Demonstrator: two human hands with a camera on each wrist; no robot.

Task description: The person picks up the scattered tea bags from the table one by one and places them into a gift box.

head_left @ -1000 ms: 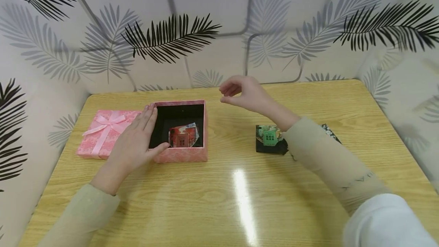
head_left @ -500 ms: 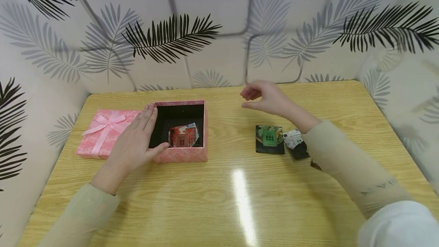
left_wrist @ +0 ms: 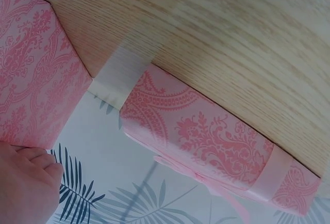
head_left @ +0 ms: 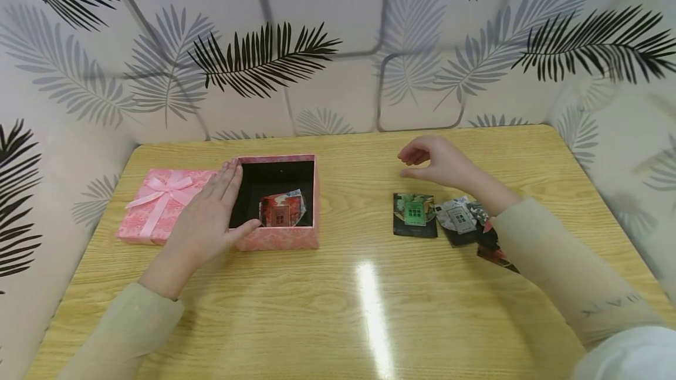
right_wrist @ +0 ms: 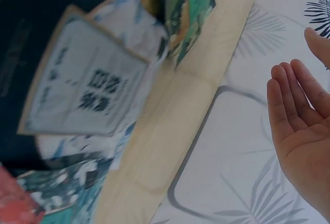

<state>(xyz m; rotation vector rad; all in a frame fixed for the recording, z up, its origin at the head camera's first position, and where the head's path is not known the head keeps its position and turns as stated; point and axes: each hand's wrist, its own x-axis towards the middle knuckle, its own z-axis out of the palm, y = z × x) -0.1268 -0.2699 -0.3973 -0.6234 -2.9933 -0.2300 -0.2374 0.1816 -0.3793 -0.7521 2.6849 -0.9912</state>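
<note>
My left hand [head_left: 211,210] rests with straight fingers along the left rim of a pink patterned box [head_left: 280,239] with a black inside. A red packet [head_left: 277,209] lies in the box, overlapping a paler one. In the head view, my right hand [head_left: 435,162] hovers above the table, fingers relaxed and nothing in them; its palm faces the right wrist camera. Just below it lie a black packet with a green label [head_left: 415,214] and a black packet with a white label [head_left: 460,219]. More packets, one with a reddish edge [head_left: 496,257], are partly hidden under the right sleeve.
A pink lid with a ribbon bow [head_left: 158,201] lies left of the box, partly behind the left hand. Both rest on a wooden table [head_left: 296,315]. A leaf-patterned backdrop [head_left: 327,75] rises along the table's far edge.
My right hand has moved right and lower, away from the box toward the packets, uncovering the white-labelled packet and others. My left hand and the box have stayed in place.
</note>
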